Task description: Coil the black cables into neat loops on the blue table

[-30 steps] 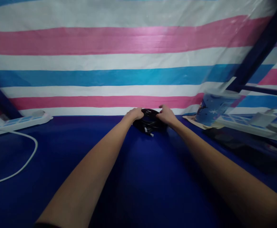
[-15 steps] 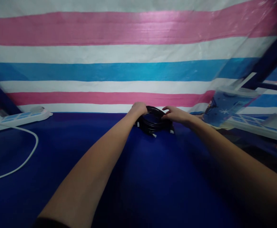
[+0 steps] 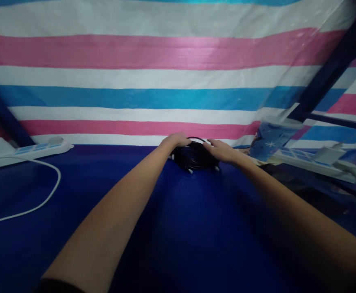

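Note:
A coil of black cable (image 3: 193, 158) with small white plug ends lies on the dark blue table (image 3: 178, 228), far from me against the striped backdrop. My left hand (image 3: 175, 141) rests on the coil's left top edge, fingers curled over it. My right hand (image 3: 219, 149) lies on the coil's right side with its fingers stretched out flat over the cable. Both arms reach straight forward across the table.
A white power strip (image 3: 28, 149) with a looping white cord (image 3: 37, 195) sits at the far left. At the right stand a blue printed packet (image 3: 268, 140), another white power strip (image 3: 306, 162) with a plugged adapter, and a dark blue frame post (image 3: 327, 73).
My right hand has flattened over the coil's right side, where it earlier pinched the rim. The coil, lifted slightly half a second ago, sits lower. My left hand stays on the left edge.

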Demonstrator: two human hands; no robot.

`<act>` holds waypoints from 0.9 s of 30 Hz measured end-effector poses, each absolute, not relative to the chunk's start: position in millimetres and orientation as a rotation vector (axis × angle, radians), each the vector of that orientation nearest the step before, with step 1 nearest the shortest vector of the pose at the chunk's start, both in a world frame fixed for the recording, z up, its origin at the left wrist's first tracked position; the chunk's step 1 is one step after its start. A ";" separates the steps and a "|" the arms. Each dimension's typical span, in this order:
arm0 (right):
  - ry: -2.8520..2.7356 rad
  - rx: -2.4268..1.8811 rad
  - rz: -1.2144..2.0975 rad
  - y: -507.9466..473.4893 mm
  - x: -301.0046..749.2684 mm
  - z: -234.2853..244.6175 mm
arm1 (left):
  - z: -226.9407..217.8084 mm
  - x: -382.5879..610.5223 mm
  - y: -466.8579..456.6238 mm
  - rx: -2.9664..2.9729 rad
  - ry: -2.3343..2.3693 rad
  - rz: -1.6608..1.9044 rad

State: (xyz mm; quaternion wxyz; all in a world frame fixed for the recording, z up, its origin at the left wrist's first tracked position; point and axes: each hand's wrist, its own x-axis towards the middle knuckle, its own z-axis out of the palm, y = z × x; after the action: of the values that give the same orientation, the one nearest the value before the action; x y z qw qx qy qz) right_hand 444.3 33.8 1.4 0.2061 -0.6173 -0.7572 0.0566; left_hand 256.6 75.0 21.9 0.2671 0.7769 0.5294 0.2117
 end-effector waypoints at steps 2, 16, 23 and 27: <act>-2.078 -1.667 0.094 19.0 435.6 13.5 | 32.2 244.5 61.1 2.170 1.493 0.550; -1.971 -1.757 0.000 -35.9 404.9 -13.7 | -31.8 124.8 -82.6 2.457 1.865 0.506; -2.055 -1.894 0.184 23.0 380.4 -24.3 | -47.1 77.2 -46.8 2.394 1.968 0.513; -2.104 -1.968 0.206 37.9 369.8 -31.5 | -47.1 74.1 -40.8 2.372 1.952 0.523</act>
State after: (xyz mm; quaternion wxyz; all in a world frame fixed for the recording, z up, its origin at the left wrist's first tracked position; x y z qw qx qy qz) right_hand 369.8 37.9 -31.5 0.1264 -0.6759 -0.7226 0.0706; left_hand 74.1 -40.8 -47.1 0.0126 0.7612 0.6263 0.1677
